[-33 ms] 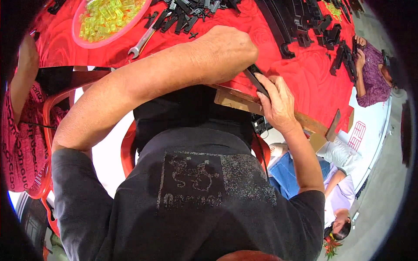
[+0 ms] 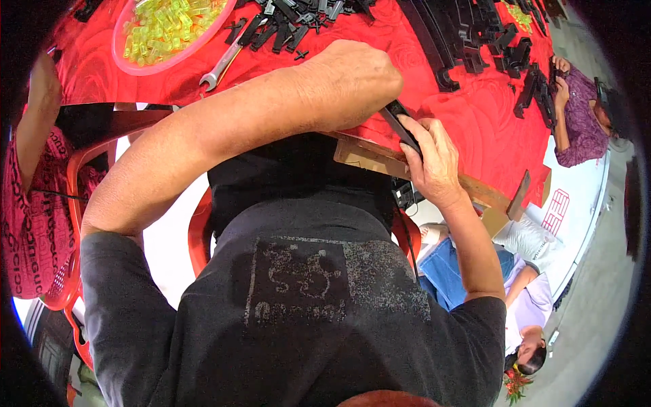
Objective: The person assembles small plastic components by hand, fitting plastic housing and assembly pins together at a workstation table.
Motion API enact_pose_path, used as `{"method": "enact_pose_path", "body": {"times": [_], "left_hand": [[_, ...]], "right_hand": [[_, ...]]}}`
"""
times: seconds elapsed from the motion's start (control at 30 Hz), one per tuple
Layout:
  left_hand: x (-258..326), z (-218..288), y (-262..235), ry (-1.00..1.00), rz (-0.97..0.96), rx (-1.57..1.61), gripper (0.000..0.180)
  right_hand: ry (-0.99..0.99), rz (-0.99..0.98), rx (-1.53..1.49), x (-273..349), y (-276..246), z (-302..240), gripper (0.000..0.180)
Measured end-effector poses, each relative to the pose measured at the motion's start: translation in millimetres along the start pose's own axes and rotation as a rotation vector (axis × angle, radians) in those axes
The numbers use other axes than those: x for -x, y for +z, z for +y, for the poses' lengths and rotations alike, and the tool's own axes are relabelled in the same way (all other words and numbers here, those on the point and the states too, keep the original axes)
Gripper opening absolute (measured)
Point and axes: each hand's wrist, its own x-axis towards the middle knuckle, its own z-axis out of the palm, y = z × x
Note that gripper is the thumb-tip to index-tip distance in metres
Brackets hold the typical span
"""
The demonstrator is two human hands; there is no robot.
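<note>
A narrow black plastic bar [image 2: 399, 126] slants over the front edge of the red-covered table. My right hand [image 2: 435, 161] grips its near end, thumb on one side and fingers on the other. The bar's far end runs under my left hand [image 2: 363, 78], which is bent inward and closed. Its fingertips are turned away, so what they hold is hidden. Behind my left forearm lies an open-ended wrench [image 2: 218, 70], partly covered at its far end by small black parts [image 2: 281, 30].
A pink bowl [image 2: 163, 68] of yellow-green translucent pieces stands at the far left. Long black channels [image 2: 428, 42] and other black parts lie at the far right. A co-worker in purple [image 2: 584, 119] handles black parts there. Another person [image 2: 532, 298] sits at lower right.
</note>
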Motion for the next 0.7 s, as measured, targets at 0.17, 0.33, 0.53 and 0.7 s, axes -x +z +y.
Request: {"method": "enact_pose_path", "body": {"times": [0.17,0.33,0.53,0.7], "left_hand": [[0.8,-3.3,3.9,0.004,-0.003,0.002,0.01],[1.6,-1.8,1.1,-0.004,-0.013,-0.001,0.013],[-0.7,-1.1,-2.0,-0.001,-0.006,-0.019,0.015],[-2.4,-2.4,0.2,0.039,-0.003,-0.024,0.013]], "right_hand": [[-0.01,0.013,0.005,-1.0,-1.6,-1.8,0.048],[0.008,-0.013,0.019,-0.3,-1.7,-1.1,0.049],[0.013,-0.009,0.02,-0.1,-1.0,-0.4,0.05],[0.023,-0.018,-0.005,-1.0,-2.0,-0.8,0.051]]}}
